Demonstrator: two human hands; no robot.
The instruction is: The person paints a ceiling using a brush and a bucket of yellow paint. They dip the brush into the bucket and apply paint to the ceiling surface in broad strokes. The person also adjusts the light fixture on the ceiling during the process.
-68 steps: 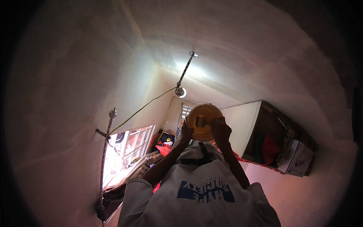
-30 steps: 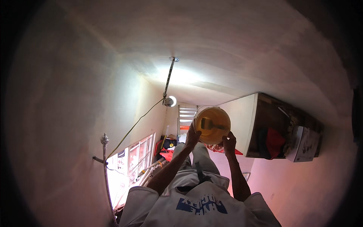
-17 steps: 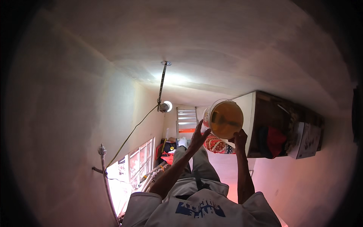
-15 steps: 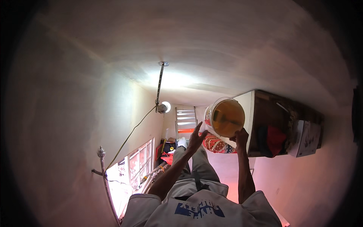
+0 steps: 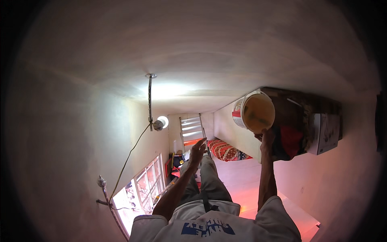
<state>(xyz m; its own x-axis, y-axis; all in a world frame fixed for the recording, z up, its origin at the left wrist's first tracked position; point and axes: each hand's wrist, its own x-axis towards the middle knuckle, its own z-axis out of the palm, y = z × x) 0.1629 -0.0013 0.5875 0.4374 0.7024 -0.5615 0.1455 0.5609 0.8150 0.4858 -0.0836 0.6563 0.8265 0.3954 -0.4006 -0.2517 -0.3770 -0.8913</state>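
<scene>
My right hand (image 5: 266,138) grips the near rim of a white plastic bucket (image 5: 238,114) with a red patch on its side and a thin wire handle. The bucket's mouth faces me, and its inside looks amber-brown with a darker patch. It is held up in front of the white side of a tall cabinet (image 5: 234,139), by its open top; whether it touches the cabinet I cannot tell. Away to the left, my left hand (image 5: 196,151) is raised with nothing in it, fingers extended and somewhat apart.
On the cabinet top lie a red and black cloth (image 5: 291,142) and a printed box (image 5: 324,133). A metal ladder (image 5: 192,128) leans at the far wall beside a patterned red textile (image 5: 225,150). A lit bulb (image 5: 162,122) with a cord hangs from a ceiling rod (image 5: 150,97). A window (image 5: 149,177) is at lower left.
My right hand has carried the bucket rightward, closer to the cabinet top. My left hand, earlier close to the bucket's left side, is now farther from it and lower left.
</scene>
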